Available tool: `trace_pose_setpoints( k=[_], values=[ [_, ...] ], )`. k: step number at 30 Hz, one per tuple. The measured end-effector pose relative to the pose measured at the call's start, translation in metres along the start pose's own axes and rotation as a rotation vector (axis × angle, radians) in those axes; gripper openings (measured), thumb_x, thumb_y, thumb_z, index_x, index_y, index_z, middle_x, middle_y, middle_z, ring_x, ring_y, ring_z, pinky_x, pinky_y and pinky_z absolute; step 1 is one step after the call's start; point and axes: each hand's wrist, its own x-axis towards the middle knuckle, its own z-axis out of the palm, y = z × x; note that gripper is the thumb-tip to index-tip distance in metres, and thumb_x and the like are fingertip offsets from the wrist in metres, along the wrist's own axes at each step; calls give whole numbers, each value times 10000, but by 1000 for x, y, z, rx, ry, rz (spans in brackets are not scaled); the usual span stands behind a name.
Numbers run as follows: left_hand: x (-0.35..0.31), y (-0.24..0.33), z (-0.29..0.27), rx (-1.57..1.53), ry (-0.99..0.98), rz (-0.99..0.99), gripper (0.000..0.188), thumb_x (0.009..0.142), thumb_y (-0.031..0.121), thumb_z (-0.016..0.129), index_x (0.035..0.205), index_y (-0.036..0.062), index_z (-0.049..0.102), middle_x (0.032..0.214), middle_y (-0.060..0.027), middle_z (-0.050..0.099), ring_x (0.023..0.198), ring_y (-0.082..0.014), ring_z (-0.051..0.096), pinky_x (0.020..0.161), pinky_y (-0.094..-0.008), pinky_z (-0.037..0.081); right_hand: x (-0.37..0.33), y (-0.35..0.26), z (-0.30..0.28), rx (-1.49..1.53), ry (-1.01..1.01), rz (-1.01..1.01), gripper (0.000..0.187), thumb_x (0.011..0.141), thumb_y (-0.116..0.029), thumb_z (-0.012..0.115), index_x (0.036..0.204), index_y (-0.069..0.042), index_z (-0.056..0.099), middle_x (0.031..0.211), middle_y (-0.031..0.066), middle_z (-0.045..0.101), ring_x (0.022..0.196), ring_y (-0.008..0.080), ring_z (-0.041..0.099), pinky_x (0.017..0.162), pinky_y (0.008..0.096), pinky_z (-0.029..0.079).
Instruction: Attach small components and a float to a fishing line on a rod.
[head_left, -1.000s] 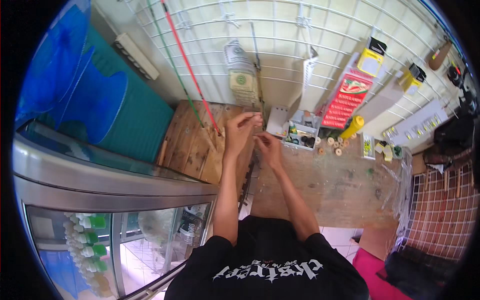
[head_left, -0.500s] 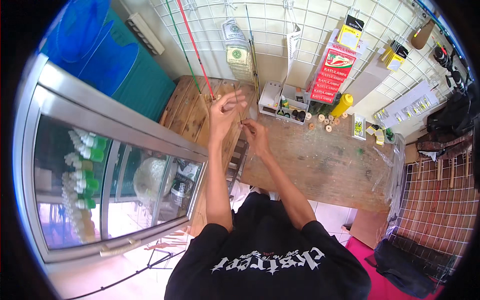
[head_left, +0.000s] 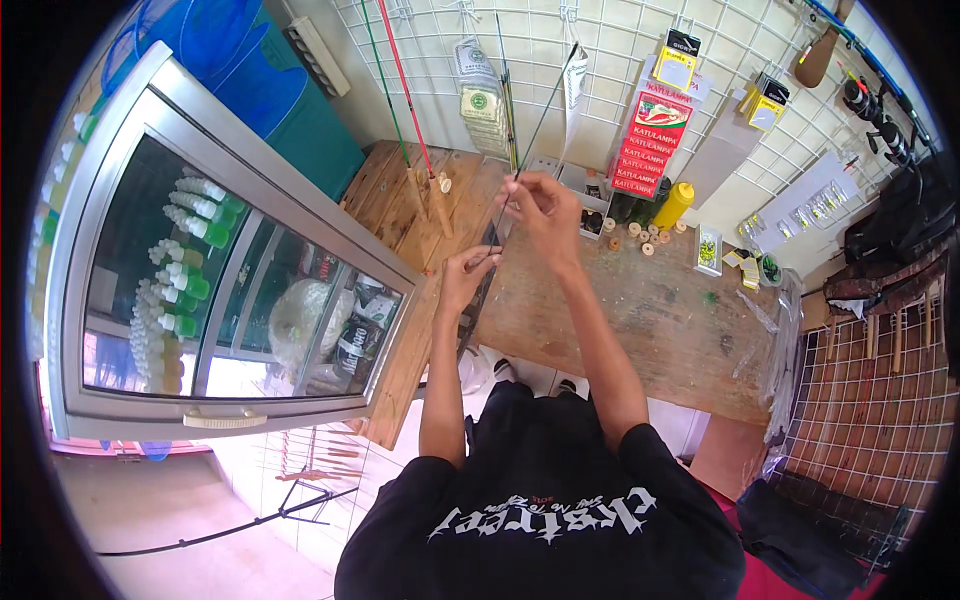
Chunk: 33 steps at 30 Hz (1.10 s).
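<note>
A thin dark rod (head_left: 541,118) slants up from my hands toward the wire grid on the wall, its upper tip near a hanging white strip. My right hand (head_left: 545,212) pinches it between thumb and fingertips, higher up. Lower and to the left, my left hand (head_left: 468,277) closes thumb and fingers around its lower part. Both hands are in front of me, over the gap by the wooden bench. Exactly where the rod ends near my left fingers is too fine to make out.
A green rod (head_left: 393,95) and a red rod (head_left: 405,85) with wooden handles lean on the left bench. A glass display cabinet (head_left: 225,418) stands at left. Cork rings (head_left: 648,250), a yellow bottle (head_left: 675,205) and a small white tray (head_left: 708,250) sit on the worn table (head_left: 620,330).
My right hand has moved up along the rod, and my left hand has come down below it. The rod's upper length now shows clearly. The whole view has shifted somewhat.
</note>
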Motion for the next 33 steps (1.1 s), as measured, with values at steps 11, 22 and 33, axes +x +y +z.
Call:
trace_pose_setpoints(
  k=[11,22,33],
  values=[
    [-18,-14,4,56,10,0,205,854,66,668,1039,-22,680,932,-56,699,833,-93,620,771,-228,470,9,-82,-37,95,84,-158,164,898,-44,592,1002,82,607,918,139,650,820,209,671,758,336,592],
    [-34,28,11,172,102,177,212,854,67,658,1056,16,696,807,-41,623,735,-96,567,662,-230,435,-7,-58,-61,-63,-147,-111,457,887,-90,622,1310,-38,458,1114,142,616,986,169,606,824,297,504],
    [-44,82,24,107,217,287,228,856,57,663,1080,25,689,749,-19,561,672,-75,536,585,-212,401,-112,103,-45,-262,-511,65,468,862,-124,636,1287,-36,460,1098,155,599,997,224,599,856,351,478]
  ],
)
